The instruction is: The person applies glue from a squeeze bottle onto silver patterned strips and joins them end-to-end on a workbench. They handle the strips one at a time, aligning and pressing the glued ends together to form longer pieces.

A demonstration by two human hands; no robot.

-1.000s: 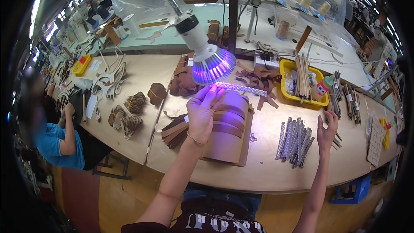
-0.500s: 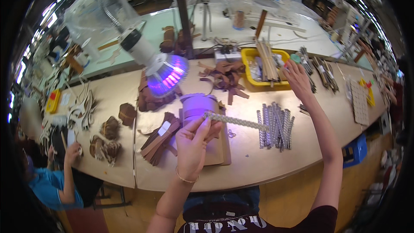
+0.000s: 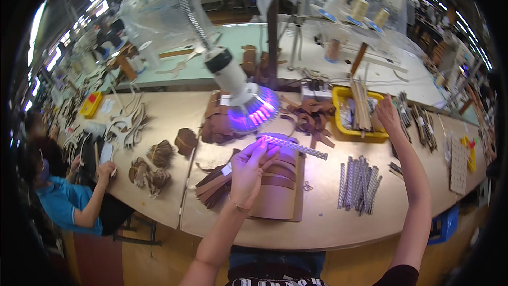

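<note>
My left hand (image 3: 250, 172) pinches one end of a grey-white braided strap (image 3: 304, 149) between thumb and fingers. The strap points to the right, and its held end catches purple light from the lamp (image 3: 254, 110) just above. Below it lies a brown curved block (image 3: 272, 196) on the table. My right hand (image 3: 390, 118) is stretched out to the right end of a yellow basket (image 3: 360, 136), its fingers drawn together; whatever is between them is hidden. Thin tan strips (image 3: 361, 107) stand in the basket. Several similar braided straps (image 3: 360, 186) lie in a pile nearer me.
Brown leather strips (image 3: 214, 186) and tied brown bundles (image 3: 160, 154) lie on the left. Dark bundled strips (image 3: 425, 127) and a beige ridged panel (image 3: 458, 167) lie far right. A co-worker in a blue shirt (image 3: 66, 201) works at the left. A post (image 3: 272, 47) rises behind the lamp.
The whole view has shifted, moving the table right and down in the picture. The strap's held end is now closer under the lamp. My right hand's spread fingers have drawn together at the basket.
</note>
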